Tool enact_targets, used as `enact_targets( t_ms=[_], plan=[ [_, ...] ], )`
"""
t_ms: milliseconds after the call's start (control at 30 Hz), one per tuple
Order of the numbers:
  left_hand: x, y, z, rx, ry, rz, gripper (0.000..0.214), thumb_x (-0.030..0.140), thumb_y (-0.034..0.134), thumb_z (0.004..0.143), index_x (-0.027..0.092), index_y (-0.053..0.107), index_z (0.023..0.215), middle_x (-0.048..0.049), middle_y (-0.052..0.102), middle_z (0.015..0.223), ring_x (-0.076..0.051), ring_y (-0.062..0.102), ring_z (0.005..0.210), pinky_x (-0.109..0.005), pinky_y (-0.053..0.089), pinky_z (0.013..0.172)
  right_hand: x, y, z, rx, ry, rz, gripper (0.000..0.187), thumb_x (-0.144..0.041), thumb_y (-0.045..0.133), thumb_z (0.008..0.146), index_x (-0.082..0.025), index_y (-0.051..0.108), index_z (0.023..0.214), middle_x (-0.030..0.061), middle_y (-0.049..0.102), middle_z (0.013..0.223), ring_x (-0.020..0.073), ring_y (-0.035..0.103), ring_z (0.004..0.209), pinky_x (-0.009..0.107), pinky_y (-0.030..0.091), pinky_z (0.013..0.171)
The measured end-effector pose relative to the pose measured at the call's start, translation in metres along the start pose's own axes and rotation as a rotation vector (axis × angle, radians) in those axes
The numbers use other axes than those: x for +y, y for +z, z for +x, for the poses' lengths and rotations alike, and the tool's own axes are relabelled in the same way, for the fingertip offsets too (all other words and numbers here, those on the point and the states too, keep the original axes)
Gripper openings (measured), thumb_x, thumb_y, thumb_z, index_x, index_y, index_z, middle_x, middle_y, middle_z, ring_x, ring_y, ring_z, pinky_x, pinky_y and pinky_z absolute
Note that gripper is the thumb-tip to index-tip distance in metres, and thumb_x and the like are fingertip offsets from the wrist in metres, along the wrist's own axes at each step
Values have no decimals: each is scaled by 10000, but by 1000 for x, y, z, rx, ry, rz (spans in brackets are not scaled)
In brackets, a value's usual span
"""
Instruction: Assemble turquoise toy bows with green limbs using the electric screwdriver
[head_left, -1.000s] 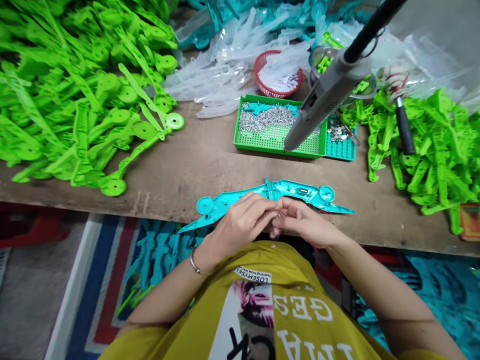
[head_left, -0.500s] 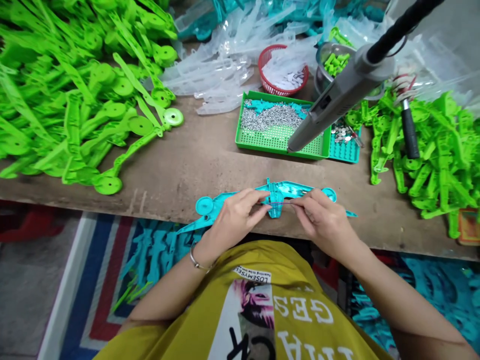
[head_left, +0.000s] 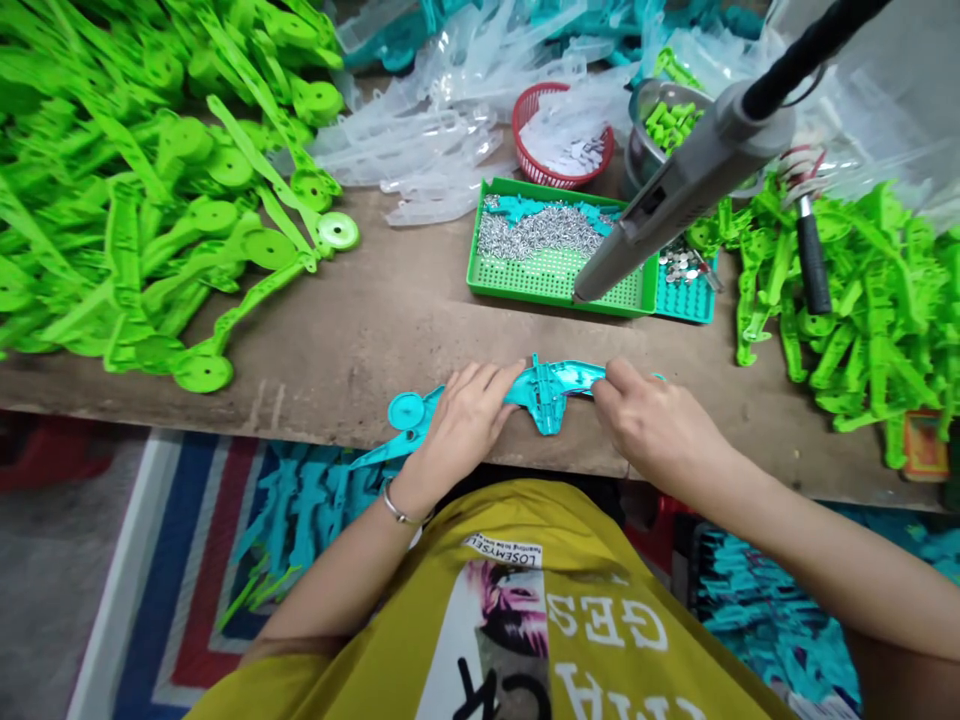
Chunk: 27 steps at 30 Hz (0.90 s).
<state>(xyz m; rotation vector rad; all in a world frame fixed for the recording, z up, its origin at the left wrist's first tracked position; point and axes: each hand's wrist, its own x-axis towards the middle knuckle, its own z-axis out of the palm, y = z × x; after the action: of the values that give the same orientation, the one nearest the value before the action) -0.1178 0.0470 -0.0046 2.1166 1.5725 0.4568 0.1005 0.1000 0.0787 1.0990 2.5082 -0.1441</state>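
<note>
A long teal plastic part (head_left: 550, 398) lies near the table's front edge, its ribbed inner side facing up. Around its left portion, my left hand (head_left: 471, 420) is closed, pressing it to the table. My right hand (head_left: 649, 415) is closed in a pinch over the right portion, and hides most of that end. A thin purple strand (head_left: 570, 392) runs faintly across the middle of the part to my right fingers. The fingertips themselves are mostly hidden.
A green tray (head_left: 562, 300) of small metal screws stands ahead, beside a teal tray (head_left: 686, 300). A grey electric screwdriver (head_left: 660, 200) hangs over them. Green plastic parts (head_left: 150, 220) heap at left and right. Behind are a red basket (head_left: 525, 150), a metal bowl (head_left: 637, 140) and clear pieces (head_left: 435, 140).
Both hands held the thin purple strand across the part's middle. My left hand has flattened onto the part's left portion, and my right hand has turned over and closed at the right portion.
</note>
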Motion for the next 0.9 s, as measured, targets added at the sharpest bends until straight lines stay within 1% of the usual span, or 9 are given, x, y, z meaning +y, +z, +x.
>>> enact_targets(
  t_ms=[100, 233, 367, 500, 567, 667, 767, 833, 900],
  plan=[
    [1, -2, 0, 8, 10, -12, 494, 168, 592, 947, 179, 484, 1429, -107, 664, 1223, -272, 583, 1107, -434, 495, 952, -5, -5, 2, -14, -23, 7, 222, -41, 423, 905, -115, 630, 883, 121, 598, 897, 149, 503, 655, 285, 298, 563],
    [4, -5, 1, 16, 22, -21, 473, 177, 576, 960, 180, 487, 1424, -107, 666, 1213, -270, 583, 1104, -442, 501, 955, -11, -2, 2, -49, -30, -17, 224, -34, 438, 907, -110, 649, 915, 136, 615, 919, 181, 553, 708, 295, 295, 553],
    [5, -4, 1, 32, 39, -29, 440, 185, 562, 969, 175, 505, 1406, -111, 676, 1180, -271, 588, 1073, -459, 511, 943, -12, 6, 2, 9, -6, 16, 234, -51, 445, 919, -117, 666, 885, 132, 618, 878, 183, 559, 683, 307, 272, 542],
    [2, -2, 1, 51, 67, -79, 438, 165, 579, 959, 169, 510, 1391, -116, 673, 1217, -272, 593, 1105, -463, 515, 956, 3, 16, 7, 60, 37, 172, 240, -155, 457, 946, -121, 689, 896, 113, 630, 878, 153, 517, 595, 311, 267, 541],
    [0, 0, 1, 68, 85, -119, 434, 156, 587, 954, 179, 511, 1381, -110, 674, 1232, -270, 596, 1122, -462, 514, 966, 12, 23, 11, 84, 62, 301, 227, -196, 486, 942, -137, 704, 914, 94, 639, 874, 161, 548, 632, 301, 304, 565],
    [-3, 2, 1, 86, 115, -167, 397, 157, 605, 944, 190, 527, 1333, -95, 681, 1223, -267, 602, 1110, -449, 516, 960, 21, 37, 16, 127, 65, 493, 205, -195, 519, 933, -160, 721, 919, 71, 664, 863, 179, 612, 747, 287, 384, 655],
    [-5, 3, 3, 70, 106, -163, 299, 174, 616, 939, 187, 561, 1233, -89, 692, 1134, -271, 610, 1057, -439, 529, 911, 20, 50, 17, 146, 71, 614, 207, -201, 529, 943, -164, 732, 936, 67, 683, 890, 169, 628, 769, 283, 424, 715],
    [-5, 3, 4, 58, 105, -166, 242, 191, 628, 935, 181, 570, 1170, -90, 687, 1092, -273, 612, 1048, -440, 530, 906, 17, 55, 16, 156, 97, 637, 209, -228, 543, 953, -173, 745, 958, 65, 684, 896, 165, 631, 761, 280, 429, 715],
    [-5, 3, 6, 56, 123, -179, 219, 230, 659, 921, 171, 573, 1113, -105, 668, 1110, -276, 608, 1065, -450, 525, 927, 13, 58, 16, 160, 117, 638, 215, -253, 556, 961, -185, 757, 989, 63, 685, 893, 171, 642, 779, 280, 430, 717]
  ],
)
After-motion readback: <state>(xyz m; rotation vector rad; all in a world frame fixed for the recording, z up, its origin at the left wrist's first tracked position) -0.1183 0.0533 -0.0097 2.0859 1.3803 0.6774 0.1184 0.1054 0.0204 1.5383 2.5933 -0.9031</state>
